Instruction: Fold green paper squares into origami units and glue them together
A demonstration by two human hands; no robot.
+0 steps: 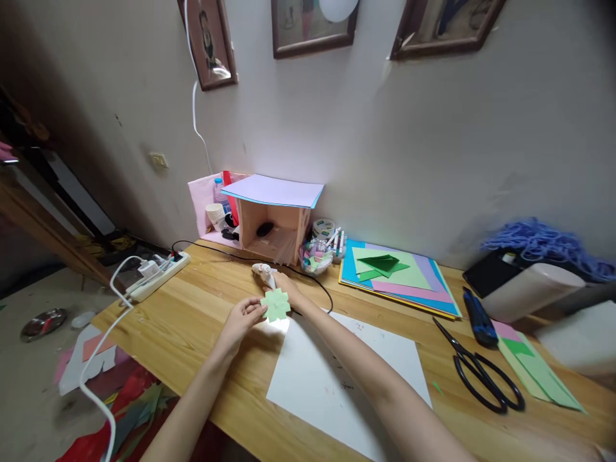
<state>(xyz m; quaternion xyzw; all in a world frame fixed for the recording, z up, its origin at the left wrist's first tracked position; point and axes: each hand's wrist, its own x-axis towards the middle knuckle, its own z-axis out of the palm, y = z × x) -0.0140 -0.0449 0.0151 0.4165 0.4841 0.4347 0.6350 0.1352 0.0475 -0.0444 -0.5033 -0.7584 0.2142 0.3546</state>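
My left hand (244, 316) pinches the left edge of a light green paper cutout (276, 305) with stepped edges, just above the wooden table. Behind the cutout, my right hand (287, 287) is closed around a white glue gun (264, 274), its fingers partly hidden by the paper. A black cord (325, 289) loops across the tabletop near that hand. Under my right forearm lies a large white sheet (308, 378) with small reddish and dark marks.
Black scissors (481, 372) and a blue-black cutter (480, 317) lie at right. Coloured paper (428, 289) is stacked by the wall. A box with a lilac top (274, 190) stands at the back, beside a tub of markers (320, 253). A power strip (161, 276) sits at the left edge.
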